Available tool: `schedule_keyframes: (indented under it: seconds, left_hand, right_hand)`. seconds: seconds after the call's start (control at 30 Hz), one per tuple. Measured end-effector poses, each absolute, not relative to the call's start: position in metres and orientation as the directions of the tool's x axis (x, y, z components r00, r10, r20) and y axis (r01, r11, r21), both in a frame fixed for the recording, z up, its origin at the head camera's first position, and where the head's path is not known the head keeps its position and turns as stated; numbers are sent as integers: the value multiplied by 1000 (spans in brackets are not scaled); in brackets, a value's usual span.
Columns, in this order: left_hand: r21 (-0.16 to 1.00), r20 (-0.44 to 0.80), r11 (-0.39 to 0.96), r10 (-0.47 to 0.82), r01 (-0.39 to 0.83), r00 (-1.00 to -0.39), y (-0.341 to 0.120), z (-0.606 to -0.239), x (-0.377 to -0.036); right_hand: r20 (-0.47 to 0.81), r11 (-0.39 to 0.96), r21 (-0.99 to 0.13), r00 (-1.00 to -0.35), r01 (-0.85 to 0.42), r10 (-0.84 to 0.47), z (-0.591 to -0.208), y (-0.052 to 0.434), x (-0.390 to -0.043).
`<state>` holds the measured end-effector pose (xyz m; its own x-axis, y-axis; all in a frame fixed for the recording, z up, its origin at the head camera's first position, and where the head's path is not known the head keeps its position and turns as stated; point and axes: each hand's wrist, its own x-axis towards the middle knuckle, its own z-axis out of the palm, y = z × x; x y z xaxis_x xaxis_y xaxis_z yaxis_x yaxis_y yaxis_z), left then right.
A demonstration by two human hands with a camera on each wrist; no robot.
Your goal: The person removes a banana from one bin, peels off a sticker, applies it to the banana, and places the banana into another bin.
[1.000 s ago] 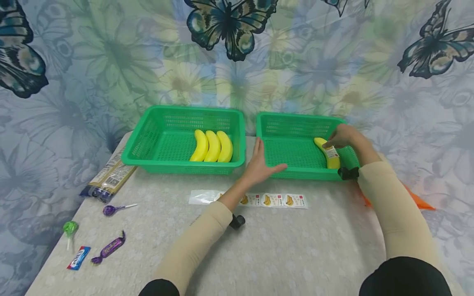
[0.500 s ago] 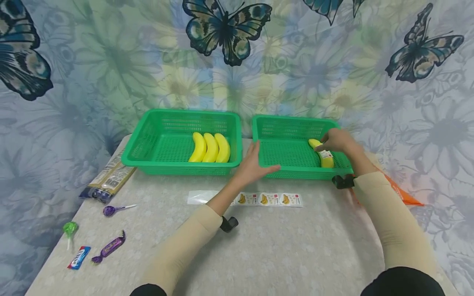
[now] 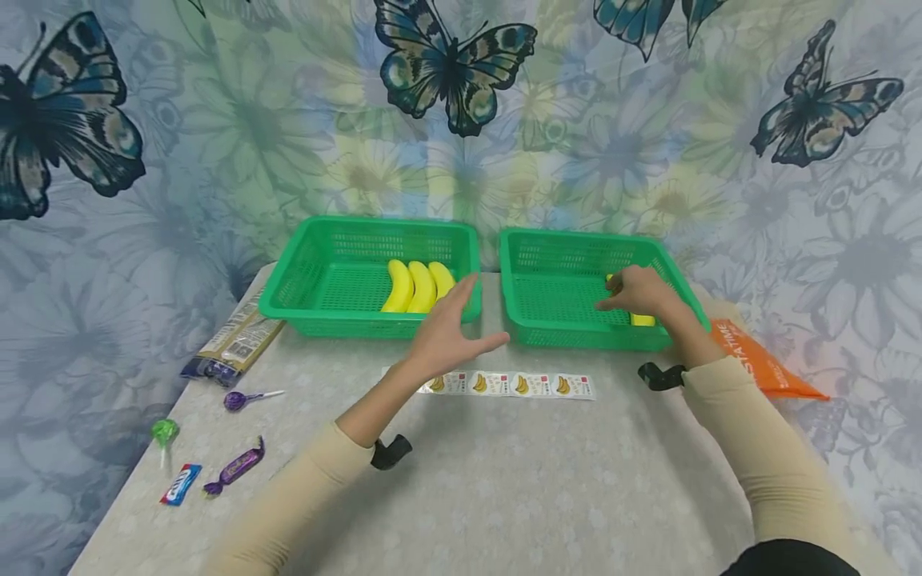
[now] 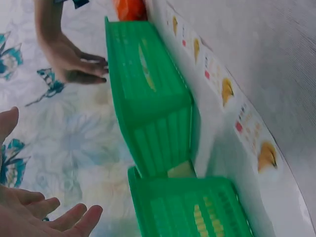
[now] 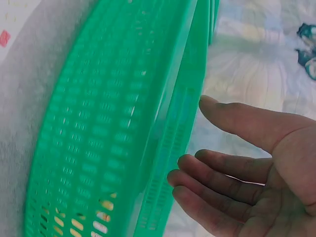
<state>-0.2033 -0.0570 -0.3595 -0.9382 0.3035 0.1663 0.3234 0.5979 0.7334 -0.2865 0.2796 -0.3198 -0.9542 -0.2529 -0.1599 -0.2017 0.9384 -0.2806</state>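
My right hand hovers over the right green basket, fingers loosely bent and apart, with nothing in them. Beneath it lies a yellow banana, mostly hidden by the hand in the head view. The right wrist view shows the empty palm and fingers beside the basket rim. My left hand is in the air, thumb spread from straight fingers, in front of the left green basket. Three bananas lie side by side in that basket. Below the left hand runs a strip of banana stickers.
At the left of the table lie a gold and blue packet, a purple lollipop, a green lollipop, a small blue and red wrapper and a purple-wrapped candy. An orange bag lies beyond the right basket.
My right hand has let go of the stickered banana in the right basket and lifted slightly. The left hand has drawn left and towards me, from between the baskets to before the left one.
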Motion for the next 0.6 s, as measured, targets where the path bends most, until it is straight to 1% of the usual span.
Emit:
schedule_keyframes:
  seconds: [0.1,0.37,0.6]
  left_hand:
    - [714,191,617,281,329,-941,-81,-359,-198]
    - [685,207,668,207,293,-956,-140,-359,-194]
    - [625,184,741,163,244,-969,-187,-364,-194]
  right_hand:
    - [-158,932,-304,-955,-195,-252,-321,271,-279]
    - [-160,924,-327,-952,-200,-262,-320,252,-265]
    - [-141,921,-316,-949,-226,-281,-316,239,-254]
